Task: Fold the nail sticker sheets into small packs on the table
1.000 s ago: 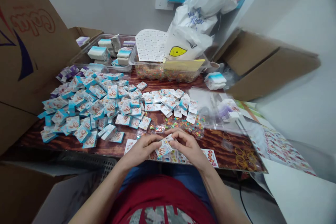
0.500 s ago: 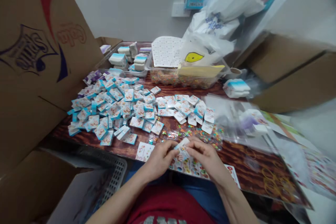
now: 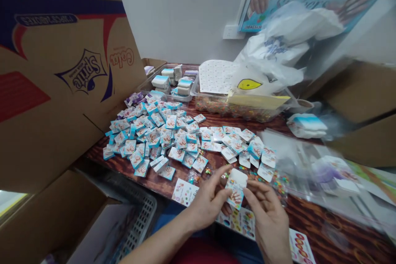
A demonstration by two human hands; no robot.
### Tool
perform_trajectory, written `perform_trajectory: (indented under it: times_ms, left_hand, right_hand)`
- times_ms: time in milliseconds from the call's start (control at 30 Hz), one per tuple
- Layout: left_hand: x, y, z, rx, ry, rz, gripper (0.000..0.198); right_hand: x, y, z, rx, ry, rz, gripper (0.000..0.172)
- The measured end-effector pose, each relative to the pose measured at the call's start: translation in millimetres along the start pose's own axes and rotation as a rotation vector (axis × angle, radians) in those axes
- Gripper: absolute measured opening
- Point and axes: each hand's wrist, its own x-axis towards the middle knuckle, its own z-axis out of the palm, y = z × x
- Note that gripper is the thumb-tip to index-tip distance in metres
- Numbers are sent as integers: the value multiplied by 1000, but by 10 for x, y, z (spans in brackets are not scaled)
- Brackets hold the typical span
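Between my two hands is a small white and blue card box [image 3: 236, 189] with a hand picture on its face and its top flap up. My left hand [image 3: 213, 198] pinches its left side with thumb and fingers. On its right side, the fingers of my right hand [image 3: 266, 208] grip the edge. Below the hands lies a sticker sheet [image 3: 236, 222] with colourful round prints, partly covered by them. Just beyond the hands, small bags of coloured pieces [image 3: 280, 183] lie on the table, near several boxes with flaps standing open [image 3: 235, 144].
A big heap of small boxes [image 3: 154, 132] covers the table's left part. Behind it stand clear bins [image 3: 204, 105], one with a plastic bag [image 3: 266, 74] on top. A large carton [image 3: 62, 49] rises at left, above a grey basket [image 3: 145, 214]. Plastic sleeves [image 3: 287, 152] lie right.
The view has shifted left and up. Both hands have raised the small box, which now stands more upright with its face and open flap towards me.
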Motion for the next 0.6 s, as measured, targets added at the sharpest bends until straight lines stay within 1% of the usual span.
perform_trajectory:
  times_ms: [67, 133, 200, 267, 333, 367, 467, 500, 533, 600]
  left_hand:
    - [-14, 11, -24, 16, 11, 0, 40]
    - [-28, 19, -61, 34, -2, -18, 30]
    - [-35, 21, -103, 36, -55, -47, 27]
    - [-34, 11, -136, 41, -113, -63, 25]
    - [-29, -11, -149, 55, -126, -72, 25]
    - [-26, -25, -147, 54, -107, -77, 27]
    - [-19, -68, -122, 21, -27, -98, 34]
    - [-17, -79, -114, 14, -17, -101, 35]
    - [-16, -89, -108, 18, -19, -99, 37]
    - [-16, -101, -103, 60, -44, -89, 37]
  right_hand:
    - [18, 0, -53, -72, -74, -20, 30]
    - [38, 1, -99, -129, -137, -56, 24]
    - [54, -5, -110, -138, -174, -66, 21]
    - [64, -36, -84, -99, -169, -22, 22]
    - [73, -101, -41, -60, -158, 21, 31]
    - [79, -144, -21, -60, -177, 22, 35]
    - [102, -260, 18, -159, -330, -50, 23]
    - [111, -280, 24, -173, -360, -62, 21]
    - [120, -286, 27, -173, -360, -54, 21]
    - [140, -262, 24, -115, -333, 14, 20]
